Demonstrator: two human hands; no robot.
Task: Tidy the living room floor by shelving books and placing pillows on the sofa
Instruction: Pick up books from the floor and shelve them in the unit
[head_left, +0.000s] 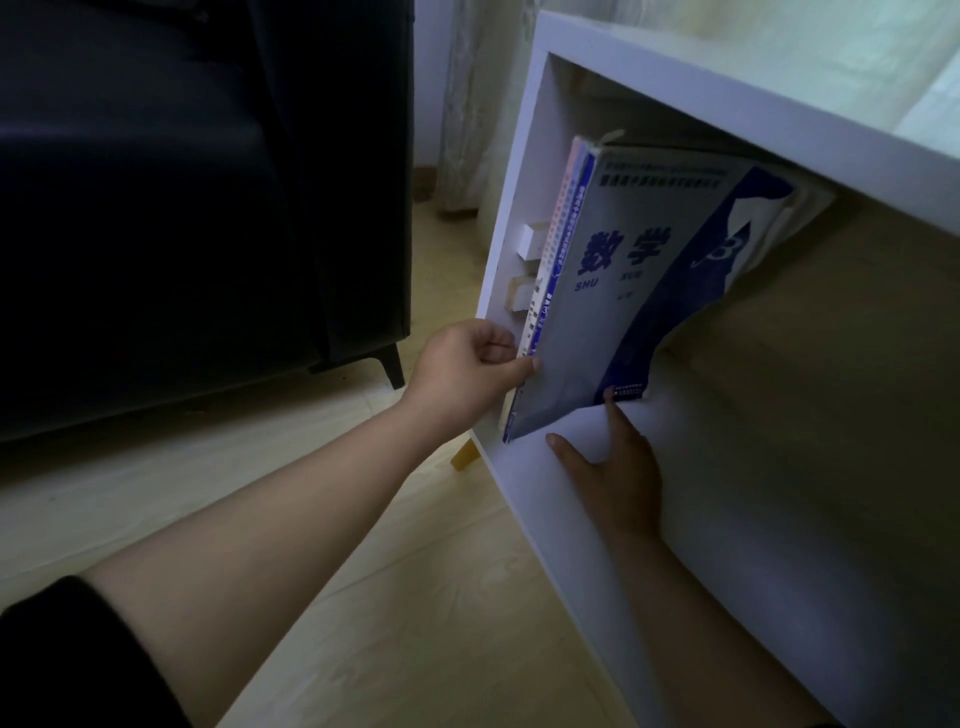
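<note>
Several thin books stand tilted inside a white shelf unit (524, 467), leaning against its left wall. The front one is a grey and blue book (623, 291) with large blue characters and a curled right cover. My left hand (467, 371) pinches the spines of the books at their lower left corner, thumb on the front cover. My right hand (613, 467) lies inside the shelf on its white floor, fingers straight, with the index fingertip touching the lower edge of the blue cover.
A dark sofa (182, 208) on short black legs stands at the left, close to the shelf. Pale wooden floor (415, 597) lies below. A light curtain (467, 104) hangs behind. Two small white blocks (169, 241) sit on the shelf's inner left wall.
</note>
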